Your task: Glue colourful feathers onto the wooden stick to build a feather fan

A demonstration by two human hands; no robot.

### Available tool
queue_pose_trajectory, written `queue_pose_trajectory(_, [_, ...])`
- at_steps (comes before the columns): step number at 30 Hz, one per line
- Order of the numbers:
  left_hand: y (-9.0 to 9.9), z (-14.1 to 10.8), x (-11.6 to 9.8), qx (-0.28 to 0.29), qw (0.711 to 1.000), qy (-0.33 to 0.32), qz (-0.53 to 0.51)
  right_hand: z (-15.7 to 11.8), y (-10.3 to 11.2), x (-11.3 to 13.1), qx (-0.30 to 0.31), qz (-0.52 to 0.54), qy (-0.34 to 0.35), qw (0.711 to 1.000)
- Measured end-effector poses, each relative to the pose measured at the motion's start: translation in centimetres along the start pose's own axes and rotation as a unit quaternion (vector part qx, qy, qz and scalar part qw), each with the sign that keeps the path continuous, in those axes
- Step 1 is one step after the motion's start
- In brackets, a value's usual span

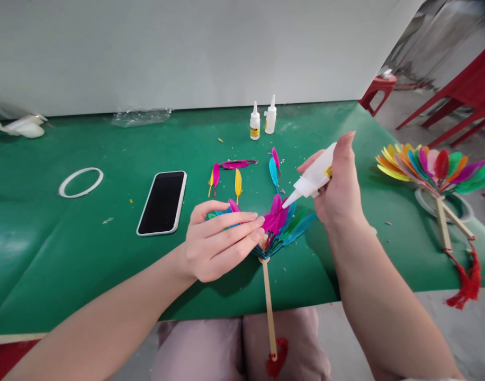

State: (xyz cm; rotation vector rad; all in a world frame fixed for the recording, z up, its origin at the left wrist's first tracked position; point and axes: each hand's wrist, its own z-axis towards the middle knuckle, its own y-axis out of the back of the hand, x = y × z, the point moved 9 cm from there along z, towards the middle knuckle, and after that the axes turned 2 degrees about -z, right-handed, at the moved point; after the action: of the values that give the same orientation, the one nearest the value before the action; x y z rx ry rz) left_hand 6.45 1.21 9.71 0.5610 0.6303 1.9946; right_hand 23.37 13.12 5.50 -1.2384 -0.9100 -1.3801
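Note:
A feather fan (293, 228) of blue, green and magenta feathers lies at the table's front edge, its thin wooden handle (268, 301) sticking out over my lap. My left hand (222, 241) reaches across the fan's left half, fingers stretched out and their tips against the magenta feathers (275, 217); it hides part of the fan. In my right hand (341, 185) is a white glue bottle (316, 172), tilted down to the left. Its nozzle tip touches or nearly touches a magenta feather. Loose magenta, yellow and blue feathers (273, 173) lie just beyond the fan.
Two small glue bottles (254, 124) stand upright near the white wall panel. Left of my hands are a phone (162, 203) and a white ring (80, 182). A multicoloured fan (441, 169) with a red tassel lies on the right. Clear plastic wrap (141, 117) lies behind.

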Motion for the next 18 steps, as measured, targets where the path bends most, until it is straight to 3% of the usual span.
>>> queue_pose_trajectory(7, [-0.2,-0.3,0.2,-0.001,1.0,0.007,-0.002,0.4,0.0,-1.8,0.006,-0.055,-0.027,0.998])
queue_pose_trajectory(14, [-0.2,-0.4,0.3,-0.006,1.0,0.009,0.008,0.7,-0.6,-2.0,0.042,-0.082,-0.014,0.996])
queue_pose_trajectory(18, [-0.2,-0.5,0.4,-0.01,1.0,0.019,0.004,0.8,-0.3,-2.2,0.014,-0.069,-0.017,0.997])
